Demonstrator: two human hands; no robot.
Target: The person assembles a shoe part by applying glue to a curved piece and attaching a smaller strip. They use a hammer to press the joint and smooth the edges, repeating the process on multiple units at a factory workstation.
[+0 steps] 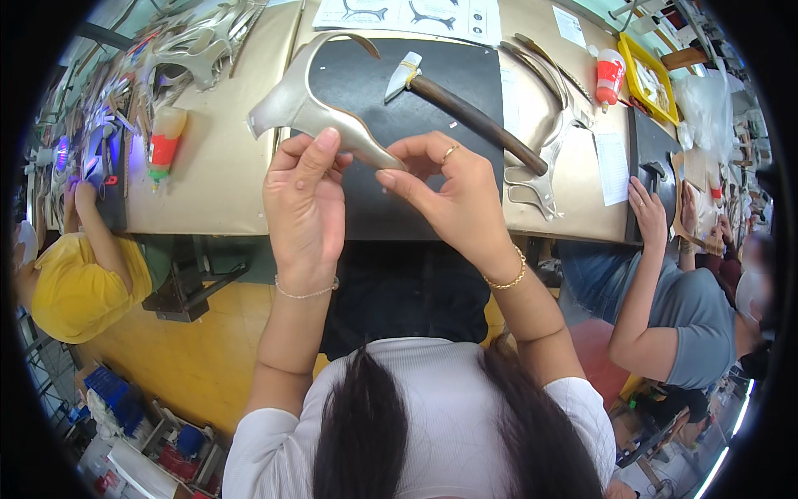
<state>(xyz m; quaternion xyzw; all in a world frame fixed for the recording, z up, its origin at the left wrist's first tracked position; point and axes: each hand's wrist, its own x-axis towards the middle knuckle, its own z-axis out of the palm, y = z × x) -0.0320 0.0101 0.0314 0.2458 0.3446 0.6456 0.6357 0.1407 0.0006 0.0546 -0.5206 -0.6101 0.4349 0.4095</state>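
Observation:
Both my hands hold up a curved, metallic-gold shoe upper piece (293, 101) over the black work mat (349, 71). My left hand (307, 195) grips its lower edge, thumb on the front and fingers behind. At the piece's right-hand end, my right hand (453, 191) pinches the narrow tip between thumb and forefinger. A hammer (465, 112) with a dark wooden handle lies on the mat beyond my right hand, its metal head toward the far left. More cut metallic strap pieces (553, 125) lie on the table to the right of the handle.
A red-labelled squeeze bottle (166, 141) lies at left, another bottle (609, 79) at right beside a yellow tray (648, 79). Strap pieces (195, 62) are heaped at far left. A printed sheet (407, 18) lies at the back. Co-workers (83, 287) (682, 320) sit on either side.

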